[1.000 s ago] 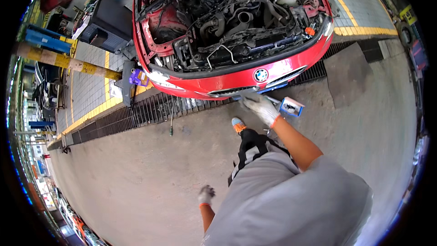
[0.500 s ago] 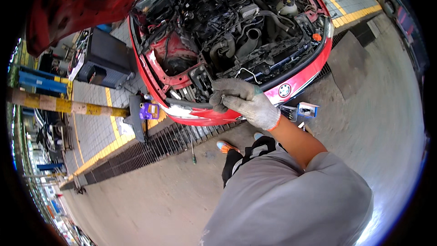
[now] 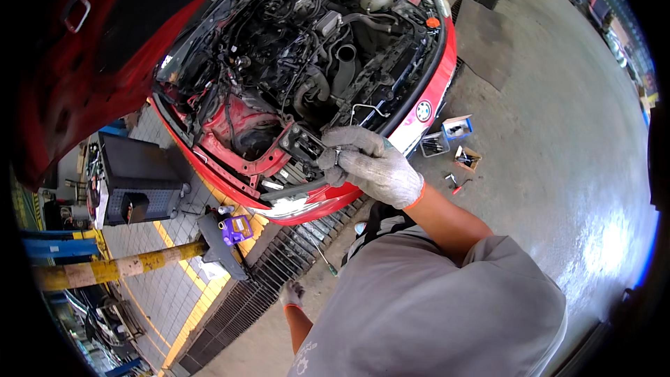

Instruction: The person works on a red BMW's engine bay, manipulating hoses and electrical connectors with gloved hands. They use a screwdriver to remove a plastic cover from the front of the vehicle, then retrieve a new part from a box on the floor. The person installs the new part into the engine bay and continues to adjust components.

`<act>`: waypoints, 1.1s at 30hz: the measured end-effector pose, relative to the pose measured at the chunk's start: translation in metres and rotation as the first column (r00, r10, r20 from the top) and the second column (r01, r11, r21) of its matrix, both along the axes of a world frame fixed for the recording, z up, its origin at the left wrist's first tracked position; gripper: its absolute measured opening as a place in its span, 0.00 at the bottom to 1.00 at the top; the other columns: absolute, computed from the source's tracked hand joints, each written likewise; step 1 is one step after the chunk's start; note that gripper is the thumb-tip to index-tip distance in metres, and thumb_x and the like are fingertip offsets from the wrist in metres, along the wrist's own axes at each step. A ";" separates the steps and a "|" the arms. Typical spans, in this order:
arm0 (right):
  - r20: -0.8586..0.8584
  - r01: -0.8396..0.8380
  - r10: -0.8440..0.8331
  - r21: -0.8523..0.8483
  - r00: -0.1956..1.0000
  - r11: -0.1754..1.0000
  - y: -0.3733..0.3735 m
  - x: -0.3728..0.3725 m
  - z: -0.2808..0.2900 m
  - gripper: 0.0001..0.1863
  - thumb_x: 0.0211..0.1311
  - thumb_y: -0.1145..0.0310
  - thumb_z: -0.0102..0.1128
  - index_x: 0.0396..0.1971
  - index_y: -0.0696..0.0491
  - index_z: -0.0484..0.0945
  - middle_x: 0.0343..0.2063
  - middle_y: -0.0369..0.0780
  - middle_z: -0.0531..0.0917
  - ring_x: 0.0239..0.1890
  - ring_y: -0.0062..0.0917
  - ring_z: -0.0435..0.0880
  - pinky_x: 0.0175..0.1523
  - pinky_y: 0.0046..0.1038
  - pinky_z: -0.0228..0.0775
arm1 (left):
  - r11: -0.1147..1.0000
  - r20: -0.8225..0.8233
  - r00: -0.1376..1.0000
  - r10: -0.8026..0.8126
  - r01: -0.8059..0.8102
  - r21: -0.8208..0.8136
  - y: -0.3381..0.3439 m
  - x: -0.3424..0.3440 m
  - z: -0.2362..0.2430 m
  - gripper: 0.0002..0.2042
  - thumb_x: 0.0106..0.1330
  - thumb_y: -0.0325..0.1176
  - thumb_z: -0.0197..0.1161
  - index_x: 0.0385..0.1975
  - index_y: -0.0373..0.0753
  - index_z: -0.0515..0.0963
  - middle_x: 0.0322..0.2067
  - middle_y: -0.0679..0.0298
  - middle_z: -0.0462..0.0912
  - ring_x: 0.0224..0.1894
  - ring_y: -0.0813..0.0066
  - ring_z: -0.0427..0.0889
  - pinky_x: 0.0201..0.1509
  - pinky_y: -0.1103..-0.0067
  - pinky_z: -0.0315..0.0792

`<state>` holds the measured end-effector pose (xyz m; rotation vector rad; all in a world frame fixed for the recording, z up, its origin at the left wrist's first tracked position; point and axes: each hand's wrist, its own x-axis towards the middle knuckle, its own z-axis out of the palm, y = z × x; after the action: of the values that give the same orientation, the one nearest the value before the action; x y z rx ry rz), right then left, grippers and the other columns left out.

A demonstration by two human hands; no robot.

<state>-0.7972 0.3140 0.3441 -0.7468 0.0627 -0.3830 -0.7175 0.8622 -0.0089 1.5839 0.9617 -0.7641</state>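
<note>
My right hand (image 3: 377, 167), in a grey-white knit glove with an orange cuff, is raised over the front edge of a red car (image 3: 440, 77). Its thumb and fingers pinch together on something small that I cannot make out. Beneath and beyond it lies the uncovered engine bay (image 3: 279, 56), full of hoses and wiring, with a bent thin metal rod (image 3: 368, 107) near the front. Low on the left, my left hand (image 3: 292, 293), gloved the same way, hangs above the floor grating with its fingers loosely bent and nothing visible in them.
The raised hood (image 3: 125, 35) fills the upper left. A dark tool cabinet (image 3: 143, 174), a striped post (image 3: 132, 265) and a purple jug (image 3: 237, 229) stand at left. A screwdriver (image 3: 328, 264) rests by the grating (image 3: 279, 265). Small boxes (image 3: 457, 128) and a red-handled tool (image 3: 455, 185) lie right.
The view has turned, so the car sits further left. My left hand has come into sight at the lower left. My right hand keeps its pinch in front of the car.
</note>
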 end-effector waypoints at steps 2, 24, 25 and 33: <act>-0.030 0.036 -0.036 -0.006 0.999 0.999 0.003 0.003 -0.002 0.19 0.77 0.73 0.52 0.64 0.60 0.72 0.49 0.45 0.84 0.43 0.27 0.84 0.51 0.30 0.79 | 0.999 0.093 0.995 -0.027 0.024 0.025 -0.013 0.025 0.011 0.05 0.72 0.39 0.57 0.42 0.47 0.76 0.28 0.64 0.83 0.25 0.72 0.81 0.26 0.73 0.76; -0.385 0.036 -0.009 0.063 0.923 0.997 -0.091 0.025 -0.098 0.13 0.74 0.69 0.61 0.53 0.59 0.80 0.36 0.40 0.83 0.35 0.24 0.80 0.43 0.26 0.72 | 0.956 -0.361 0.898 -0.251 0.288 0.051 -0.083 -0.102 0.011 0.09 0.73 0.39 0.60 0.43 0.40 0.78 0.27 0.60 0.83 0.24 0.67 0.81 0.28 0.69 0.78; -0.404 0.034 0.000 0.078 0.915 0.996 -0.095 0.027 -0.097 0.14 0.74 0.69 0.61 0.53 0.60 0.80 0.36 0.39 0.83 0.36 0.23 0.80 0.43 0.26 0.72 | 0.961 -0.340 0.911 -0.234 0.269 0.059 -0.087 -0.082 0.012 0.09 0.73 0.39 0.60 0.43 0.41 0.78 0.27 0.60 0.82 0.24 0.68 0.81 0.28 0.70 0.77; -0.594 0.043 -0.171 -0.223 0.786 0.974 -0.112 0.057 -0.143 0.13 0.75 0.70 0.56 0.50 0.62 0.80 0.34 0.39 0.84 0.37 0.22 0.80 0.47 0.26 0.74 | 0.635 0.303 0.566 -0.767 0.601 0.485 -0.275 0.236 0.095 0.15 0.75 0.38 0.59 0.50 0.32 0.79 0.39 0.57 0.85 0.40 0.71 0.84 0.48 0.74 0.78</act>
<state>-0.7402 0.2016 0.2013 -1.0487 0.6957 -0.2424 -0.4816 0.5872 0.0856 2.3705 0.0220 -0.6740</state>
